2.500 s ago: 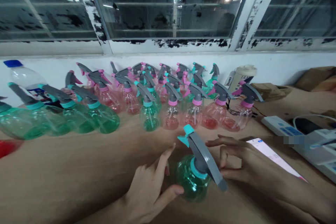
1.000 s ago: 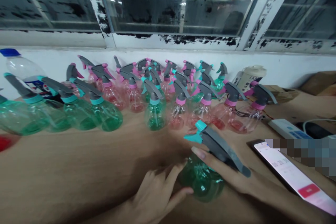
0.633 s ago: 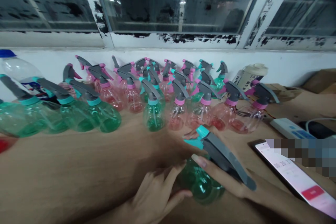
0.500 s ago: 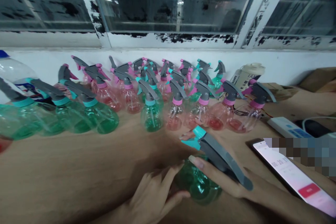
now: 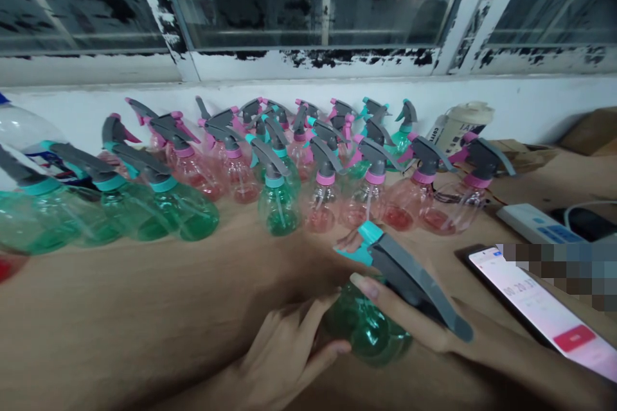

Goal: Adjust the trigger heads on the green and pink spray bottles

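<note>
A green spray bottle (image 5: 373, 334) with a grey and turquoise trigger head (image 5: 409, 276) stands at the near middle of the table. My right hand (image 5: 409, 321) is closed around its neck, thumb across the front below the head and fingertips showing behind the turquoise nozzle. Against the bottle's left side my left hand (image 5: 289, 340) is wrapped, its fingers partly hidden behind the green body. Just beyond the hands, a pink spray bottle (image 5: 369, 209) and a green spray bottle (image 5: 279, 209) stand upright in the front row.
Several more green spray bottles (image 5: 193, 215) stand at the left and pink ones behind. At the right lie a phone (image 5: 544, 308) showing a timer and a white power strip (image 5: 542, 223). A paper cup (image 5: 465, 131) leans near the wall, beside brown cardboard (image 5: 592, 131).
The view has shifted slightly. Both hands keep their hold on the green bottle, which shows little movement of its own.
</note>
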A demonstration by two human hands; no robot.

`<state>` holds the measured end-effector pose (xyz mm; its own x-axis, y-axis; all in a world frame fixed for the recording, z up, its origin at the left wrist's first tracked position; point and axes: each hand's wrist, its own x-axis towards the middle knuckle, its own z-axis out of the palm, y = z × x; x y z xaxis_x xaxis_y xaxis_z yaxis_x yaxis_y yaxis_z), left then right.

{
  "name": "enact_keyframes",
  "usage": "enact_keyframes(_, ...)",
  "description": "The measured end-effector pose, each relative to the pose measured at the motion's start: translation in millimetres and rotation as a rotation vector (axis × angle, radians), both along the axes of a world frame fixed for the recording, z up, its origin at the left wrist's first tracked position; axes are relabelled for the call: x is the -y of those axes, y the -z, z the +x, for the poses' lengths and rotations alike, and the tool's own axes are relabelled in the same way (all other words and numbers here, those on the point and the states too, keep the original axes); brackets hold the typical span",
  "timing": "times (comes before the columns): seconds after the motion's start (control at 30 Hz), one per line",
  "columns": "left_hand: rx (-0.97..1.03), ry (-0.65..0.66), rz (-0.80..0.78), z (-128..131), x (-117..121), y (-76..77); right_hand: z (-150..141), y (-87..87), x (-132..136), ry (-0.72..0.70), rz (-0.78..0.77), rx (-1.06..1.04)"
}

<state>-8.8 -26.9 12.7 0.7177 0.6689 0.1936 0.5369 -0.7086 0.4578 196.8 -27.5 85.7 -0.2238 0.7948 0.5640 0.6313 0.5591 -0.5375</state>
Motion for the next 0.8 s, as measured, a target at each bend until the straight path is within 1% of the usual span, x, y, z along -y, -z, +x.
enact_keyframes(0.07,-0.002,0.005,0.009,0,0,0.2,1,-3.5,2,-0.021,-0.011,-0.032)
enact_keyframes(0.2,-0.003,0.007,0.007,0,0,0.3,2,-7.7,5,-0.038,-0.043,-0.016)
enact_keyframes(0.27,-0.011,0.004,0.006,0,0,-0.1,1,-6.8,5,-0.066,-0.050,-0.054)
enact_keyframes(0.4,-0.022,-0.002,0.022,0,0,-2.1,-1,-0.4,2,-0.157,-0.104,-0.200)
enact_keyframes(0.47,-0.022,-0.001,0.021,1,1,-3.1,-3,2.2,0,-0.164,-0.125,-0.245)
enact_keyframes(0.57,-0.023,-0.024,0.038,0,0,-2.7,-5,1.8,-2,-0.145,-0.114,-0.257)
enact_keyframes(0.67,-0.034,-0.065,0.152,-4,-7,0.1,-5,-1.4,-4,-0.142,-0.090,-0.231)
enact_keyframes(0.8,-0.085,-0.157,0.339,-13,-30,3.6,-3,-1.0,-6,-0.154,-0.037,-0.214)
